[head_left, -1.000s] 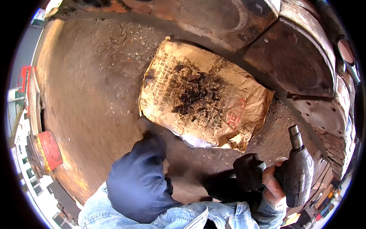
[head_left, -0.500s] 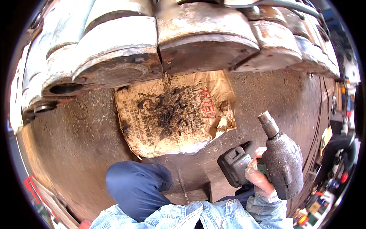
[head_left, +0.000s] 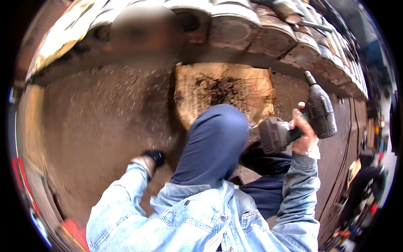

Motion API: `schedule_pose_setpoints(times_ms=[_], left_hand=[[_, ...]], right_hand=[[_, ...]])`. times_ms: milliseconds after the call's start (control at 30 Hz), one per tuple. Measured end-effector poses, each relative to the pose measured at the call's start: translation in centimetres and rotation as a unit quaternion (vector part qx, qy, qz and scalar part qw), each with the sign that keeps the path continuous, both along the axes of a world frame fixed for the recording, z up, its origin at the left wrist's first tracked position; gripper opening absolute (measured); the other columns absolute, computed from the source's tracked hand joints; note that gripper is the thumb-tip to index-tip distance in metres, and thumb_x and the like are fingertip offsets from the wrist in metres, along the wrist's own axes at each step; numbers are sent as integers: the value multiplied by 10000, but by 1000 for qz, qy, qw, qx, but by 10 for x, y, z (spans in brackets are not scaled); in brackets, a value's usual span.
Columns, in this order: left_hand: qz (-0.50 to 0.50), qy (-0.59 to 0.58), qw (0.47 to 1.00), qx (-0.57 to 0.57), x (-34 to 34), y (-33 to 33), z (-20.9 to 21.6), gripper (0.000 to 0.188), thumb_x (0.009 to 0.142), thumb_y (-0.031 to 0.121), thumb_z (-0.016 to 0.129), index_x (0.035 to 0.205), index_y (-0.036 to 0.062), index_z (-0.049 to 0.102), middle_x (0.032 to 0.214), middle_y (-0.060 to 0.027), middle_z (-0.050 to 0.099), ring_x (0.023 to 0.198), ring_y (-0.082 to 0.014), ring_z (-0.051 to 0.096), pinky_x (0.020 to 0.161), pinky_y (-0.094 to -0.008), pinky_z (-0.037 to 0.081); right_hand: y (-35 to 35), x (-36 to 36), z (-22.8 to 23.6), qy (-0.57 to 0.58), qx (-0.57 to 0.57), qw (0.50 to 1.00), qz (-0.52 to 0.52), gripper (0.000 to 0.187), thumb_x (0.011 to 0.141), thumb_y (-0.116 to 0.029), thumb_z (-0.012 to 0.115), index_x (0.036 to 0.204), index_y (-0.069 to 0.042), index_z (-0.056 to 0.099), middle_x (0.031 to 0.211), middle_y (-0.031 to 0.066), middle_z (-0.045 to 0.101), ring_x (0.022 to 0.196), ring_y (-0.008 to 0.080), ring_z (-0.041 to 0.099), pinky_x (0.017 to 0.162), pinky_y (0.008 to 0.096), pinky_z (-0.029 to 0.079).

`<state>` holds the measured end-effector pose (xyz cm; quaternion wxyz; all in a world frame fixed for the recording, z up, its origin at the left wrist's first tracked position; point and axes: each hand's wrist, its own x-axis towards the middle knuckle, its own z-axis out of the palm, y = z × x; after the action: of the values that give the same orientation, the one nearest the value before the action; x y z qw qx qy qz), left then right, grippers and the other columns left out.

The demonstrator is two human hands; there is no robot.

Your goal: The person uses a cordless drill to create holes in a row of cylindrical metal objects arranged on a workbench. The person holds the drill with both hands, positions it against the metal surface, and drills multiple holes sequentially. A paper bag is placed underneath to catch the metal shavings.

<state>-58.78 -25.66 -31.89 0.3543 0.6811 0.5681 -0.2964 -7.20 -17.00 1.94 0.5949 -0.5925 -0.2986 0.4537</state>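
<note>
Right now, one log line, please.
right hand: grips dark-grey pistol-shaped power tool; left hand: grip unclear; brown paper sack: bears dark debris

A faded light-blue denim jacket (head_left: 189, 229) with visible seam stitching and small, round, dark buttons (head_left: 187, 203) fills the lower middle of the frame. Its long sleeves (head_left: 300, 189) are the same denim (the right one heavily creased). Plain navy-blue cloth trousers (head_left: 214, 147) show at centre. Thin whitish edging (head_left: 315, 152) borders the right hand (head_left: 305, 136), right of centre.

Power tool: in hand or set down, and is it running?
In hand: the right hand grips the power tool by its handle. Running: cannot tell.
</note>
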Motion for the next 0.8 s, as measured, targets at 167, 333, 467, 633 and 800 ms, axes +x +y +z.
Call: schedule_pose_setpoints(times_ms=[167, 333, 467, 633, 800], left_hand=[[149, 21, 987, 49, -21, -32, 52, 341, 907, 354, 681, 1216, 228, 753, 1317, -74, 693, 1224, -294, 648, 1041, -432, 517], [185, 82, 977, -65, -6, -105, 81, 375, 881, 365, 718, 1214, 198, 755, 1345, -96, 675, 1242, -317, 636, 1052, -435, 510], [181, 135, 970, -89, -19, -162, 16, 375, 861, 400, 728, 1159, 178, 776, 1268, -114, 710, 1210, -331, 654, 1014, -456, 531], [129, 147, 979, -56, -45, -164, -5, 349, 843, 374, 743, 1118, 163, 783, 1254, -115, 718, 1167, -348, 675, 979, -475, 546], [197, 179, 962, 56, -53, -78, 47, 330, 839, 300, 752, 1141, 168, 768, 1279, -116, 706, 1169, -362, 675, 975, -476, 549]], right_hand=[[-5, 37, -41, -64, 24, 998, 15, 365, 926, -111, 736, 1281, -69, 661, 830, -2, 608, 717, 108, 544, 695, 262, 467], [-3, 78, -80, -90, 32, 995, 17, 361, 899, -108, 738, 1249, -45, 674, 1075, 9, 668, 750, 117, 575, 703, 289, 500], [-2, 101, -92, -62, -27, 998, -21, 341, 889, -143, 757, 1215, -59, 705, 895, 27, 650, 749, 128, 575, 715, 262, 481], [-1, 100, -81, 2, -45, 999, -30, 358, 918, -207, 740, 1260, -101, 715, 800, 11, 609, 743, 114, 559, 732, 256, 468], [-1, 110, -88, 38, 12, 999, 20, 370, 948, -205, 702, 1306, -109, 687, 820, 0, 613, 753, 107, 565, 731, 255, 467]])
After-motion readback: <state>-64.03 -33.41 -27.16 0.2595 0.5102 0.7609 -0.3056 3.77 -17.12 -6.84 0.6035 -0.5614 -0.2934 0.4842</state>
